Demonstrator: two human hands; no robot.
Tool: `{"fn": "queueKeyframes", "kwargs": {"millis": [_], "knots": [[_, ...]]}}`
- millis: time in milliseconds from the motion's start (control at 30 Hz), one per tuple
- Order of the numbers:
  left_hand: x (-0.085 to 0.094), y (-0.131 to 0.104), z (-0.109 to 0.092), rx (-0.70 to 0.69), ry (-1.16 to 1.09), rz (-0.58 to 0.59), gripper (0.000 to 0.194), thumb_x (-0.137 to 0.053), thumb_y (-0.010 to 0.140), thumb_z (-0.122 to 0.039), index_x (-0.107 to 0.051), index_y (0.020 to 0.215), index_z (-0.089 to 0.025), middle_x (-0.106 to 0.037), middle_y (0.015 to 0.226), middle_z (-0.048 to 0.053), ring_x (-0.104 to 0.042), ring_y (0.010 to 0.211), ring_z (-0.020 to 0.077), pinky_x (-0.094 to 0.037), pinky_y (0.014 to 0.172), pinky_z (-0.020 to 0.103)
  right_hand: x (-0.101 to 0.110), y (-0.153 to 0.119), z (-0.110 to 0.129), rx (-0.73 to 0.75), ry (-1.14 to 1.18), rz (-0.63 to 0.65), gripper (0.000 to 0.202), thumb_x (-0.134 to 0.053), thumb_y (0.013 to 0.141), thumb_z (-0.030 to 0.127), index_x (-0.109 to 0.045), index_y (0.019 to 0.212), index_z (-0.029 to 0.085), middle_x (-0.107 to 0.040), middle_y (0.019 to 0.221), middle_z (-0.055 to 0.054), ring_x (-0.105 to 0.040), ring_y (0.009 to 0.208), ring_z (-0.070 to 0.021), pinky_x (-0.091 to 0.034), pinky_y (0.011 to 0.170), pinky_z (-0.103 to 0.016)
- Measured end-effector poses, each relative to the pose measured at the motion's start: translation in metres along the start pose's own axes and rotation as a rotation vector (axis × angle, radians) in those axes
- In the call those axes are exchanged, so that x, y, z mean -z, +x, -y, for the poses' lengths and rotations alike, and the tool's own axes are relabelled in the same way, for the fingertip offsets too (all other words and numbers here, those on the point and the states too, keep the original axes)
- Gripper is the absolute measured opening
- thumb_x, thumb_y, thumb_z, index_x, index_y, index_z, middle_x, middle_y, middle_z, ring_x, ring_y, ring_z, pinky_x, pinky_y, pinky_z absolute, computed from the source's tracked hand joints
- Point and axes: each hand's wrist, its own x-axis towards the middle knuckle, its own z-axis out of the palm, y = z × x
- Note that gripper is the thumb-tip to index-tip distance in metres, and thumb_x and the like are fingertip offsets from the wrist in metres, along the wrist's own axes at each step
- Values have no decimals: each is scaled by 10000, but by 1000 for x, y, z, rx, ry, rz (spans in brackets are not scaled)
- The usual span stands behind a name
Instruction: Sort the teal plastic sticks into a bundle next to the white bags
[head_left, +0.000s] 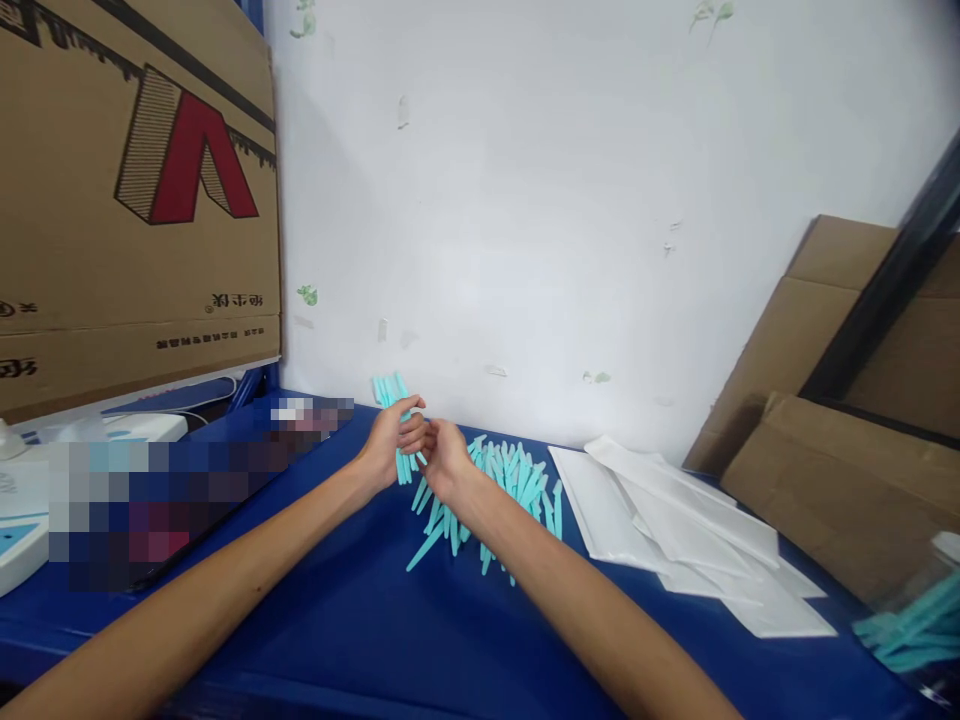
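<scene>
In my left hand I hold a small bundle of turquoise eyebrow razors, its fingers wrapped round them. The bundle stands nearly upright, with ends showing above and below the hand. My right hand meets the left one, fingers curled in against the left fingertips. Whatever it may grip is hidden. Beneath and behind the right hand and forearm lies a loose pile of eyebrow razors, slim turquoise sticks with paler ends, pointing in different directions.
White flat packets overlap to the right of the pile on the blue table. A clear container of turquoise razors stands at far right, near folded cardboard. A large carton and a white device are left.
</scene>
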Motion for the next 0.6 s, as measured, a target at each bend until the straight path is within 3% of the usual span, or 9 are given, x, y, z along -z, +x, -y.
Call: {"fn": "queueKeyframes", "kwargs": {"millis": [67, 167, 300, 433, 600], "knots": [[0, -1, -8, 113, 42, 65, 166, -670, 738, -218, -515, 700, -169, -277, 410, -124, -215, 284, 19, -182, 279, 132, 6, -6, 14, -52, -9, 23, 214, -393, 822, 191, -545, 671, 186, -590, 554, -8, -534, 470, -138, -470, 581, -277], [0, -4, -17, 270, 96, 156, 141, -649, 737, -161, -525, 671, -150, -317, 423, -99, -216, 291, 18, -173, 272, 138, 26, -21, 31, -137, -36, 109, 202, -470, 867, 293, -623, 853, 161, -696, 803, -76, -652, 702, -176, -502, 746, -315], [1, -8, -15, 491, 129, 323, 96, -579, 720, -133, -531, 637, -133, -352, 454, -62, -215, 314, 21, -197, 273, 145, 61, -45, 42, -35, -120, 123, 314, -607, 841, 479, -646, 968, 194, -682, 997, -67, -655, 874, -196, -476, 848, -334], [0, -11, 1, 699, 164, 531, 61, -545, 714, -136, -589, 725, -96, -380, 516, -47, -208, 340, 22, -211, 282, 138, 77, -64, 40, 124, -306, 175, 365, -699, 762, 547, -631, 789, 190, -615, 743, -11, -581, 716, -162, -458, 763, -305], [-6, -18, 12, 615, 293, 572, 109, -524, 778, -142, -615, 742, -94, -412, 545, -35, -195, 363, 19, -204, 308, 142, 74, -69, 35, 359, -400, 98, 386, -707, 769, 537, -569, 670, 191, -395, 506, 77, -363, 512, -95, -359, 604, -251]]}}
